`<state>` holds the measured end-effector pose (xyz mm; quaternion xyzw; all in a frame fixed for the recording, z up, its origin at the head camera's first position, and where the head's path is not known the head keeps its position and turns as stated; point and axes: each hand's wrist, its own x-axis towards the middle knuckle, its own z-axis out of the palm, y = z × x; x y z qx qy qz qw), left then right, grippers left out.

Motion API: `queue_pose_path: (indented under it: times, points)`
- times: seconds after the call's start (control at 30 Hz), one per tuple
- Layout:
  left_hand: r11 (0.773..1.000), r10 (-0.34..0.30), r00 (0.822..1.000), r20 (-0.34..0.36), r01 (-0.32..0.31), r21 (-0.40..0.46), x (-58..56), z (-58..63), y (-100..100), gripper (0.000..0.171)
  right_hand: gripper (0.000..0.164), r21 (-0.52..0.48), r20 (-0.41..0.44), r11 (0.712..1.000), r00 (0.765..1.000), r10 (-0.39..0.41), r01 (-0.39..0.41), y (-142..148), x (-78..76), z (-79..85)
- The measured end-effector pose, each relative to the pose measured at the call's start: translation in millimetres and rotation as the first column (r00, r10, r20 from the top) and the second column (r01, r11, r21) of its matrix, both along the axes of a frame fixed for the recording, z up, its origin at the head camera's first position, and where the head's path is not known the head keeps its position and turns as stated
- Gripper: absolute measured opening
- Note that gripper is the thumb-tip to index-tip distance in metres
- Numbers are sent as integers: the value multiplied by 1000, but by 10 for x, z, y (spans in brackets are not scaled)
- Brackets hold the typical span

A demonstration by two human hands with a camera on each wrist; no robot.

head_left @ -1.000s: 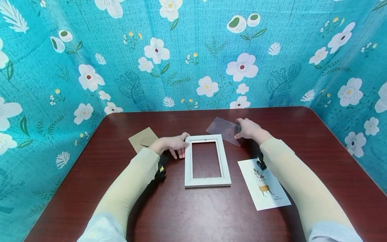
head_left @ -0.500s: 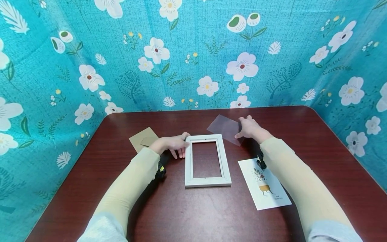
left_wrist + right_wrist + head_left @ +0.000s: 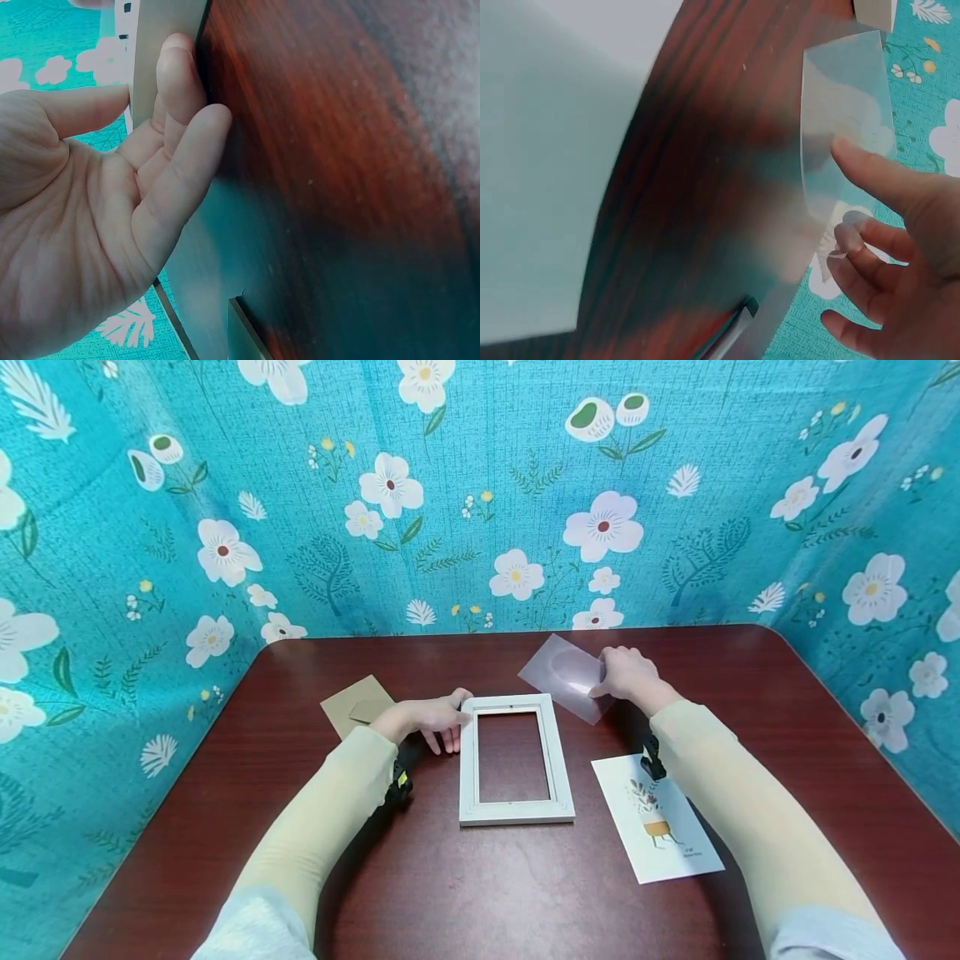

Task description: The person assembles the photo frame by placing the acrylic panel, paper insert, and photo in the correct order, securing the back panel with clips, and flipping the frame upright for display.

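Observation:
A white picture frame [image 3: 468,768] lies flat mid-table in the head view. My left hand [image 3: 435,714] grips its upper left side; in the left wrist view, the thumb and fingertips meet the frame's edge [image 3: 154,60]. To the right and behind, my right hand [image 3: 628,678] pinches a clear plastic sheet [image 3: 558,670] by its right edge. The sheet is tilted and catches a glare. In the right wrist view, the thumb lies on the sheet's [image 3: 844,90] near face, with the fingers on the far side.
A white card with a printed potted plant [image 3: 652,839] lies beneath my right forearm. Left of the frame is a tan backing board [image 3: 351,697], partly covered by my left wrist. A blue floral curtain [image 3: 450,493] hangs behind the dark wooden table [image 3: 465,893].
My right hand has shifted slightly right and back, and the plastic sheet has tilted up with it. The left hand and the picture frame stay where they were.

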<state>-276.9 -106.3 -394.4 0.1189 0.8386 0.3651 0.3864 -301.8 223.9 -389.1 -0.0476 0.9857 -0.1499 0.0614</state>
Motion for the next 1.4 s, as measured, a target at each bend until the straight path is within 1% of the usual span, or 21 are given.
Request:
queue_pose_path:
  times: [0.1, 0.2, 0.33, 0.53, 0.63, 0.77, 0.8, 0.9, 0.93, 1.03, 1.13, 1.17, 1.23, 1.3, 1.4]
  points:
    - [1000, -3, 1000, -1, 3, 0, 0, -1, -4, 40, 44, -20, -20, 1000, 1000, -16, 15, 52, -10, 38]
    - [1000, -4, 1000, -5, 4, 1, 4, -3, -5, 40, 33, -65, -30, 997, 999, -39, 37, 97, -13, 80]
    - [1000, 4, 1000, -10, -4, -1, 12, -19, -8, 40, 24, -161, -19, 985, 998, -61, 57, 138, 1, 120]
    - [1000, 6, 1000, -16, -6, -6, 19, -32, -9, 40, 22, -323, 11, 944, 997, -75, 74, 172, 51, 167]
    - [1000, 5, 1000, -15, -5, -6, 14, -31, -10, 41, 23, -374, 13, 924, 997, -80, 79, 201, 66, 189]
    - [1000, 2, 1000, -11, -2, -3, 0, -27, -9, 40, 22, -443, 3, 891, 994, -106, 97, 263, 80, 219]
    - [1000, 3, 1000, -9, -3, -1, -1, -21, -8, 39, 22, -461, -2, 882, 993, -114, 101, 282, 86, 228]
    - [1000, -3, 1000, -6, 3, -2, -2, -6, -3, 38, 26, -527, -9, 841, 989, -145, 119, 342, 103, 256]
    - [1000, -5, 1000, -5, 5, -3, -2, -2, -2, 38, 28, -550, -5, 825, 987, -158, 129, 364, 109, 264]
    - [1000, -5, 1000, -4, 5, -7, -3, 6, 3, 37, 33, -626, 26, 763, 982, -188, 163, 417, 134, 294]
    - [1000, -4, 1000, -3, 4, -8, -13, -1, 0, 37, 37, -668, 73, 715, 974, -215, 208, 443, 169, 327]
    - [1000, -4, 1000, -2, 4, -8, -15, -3, -2, 38, 38, -677, 86, 702, 971, -222, 220, 443, 181, 338]
    - [1000, -3, 1000, -3, 3, -7, -16, -7, -5, 38, 40, -682, 107, 689, 966, -237, 245, 434, 217, 369]
    - [1000, -5, 1000, -6, 5, -6, -15, -8, -9, 39, 42, -698, 130, 666, 961, -243, 263, 422, 255, 396]
    - [1000, -2, 1000, -8, 1, -7, -13, -3, -15, 40, 44, -736, 158, 624, 963, -218, 262, 399, 312, 428]
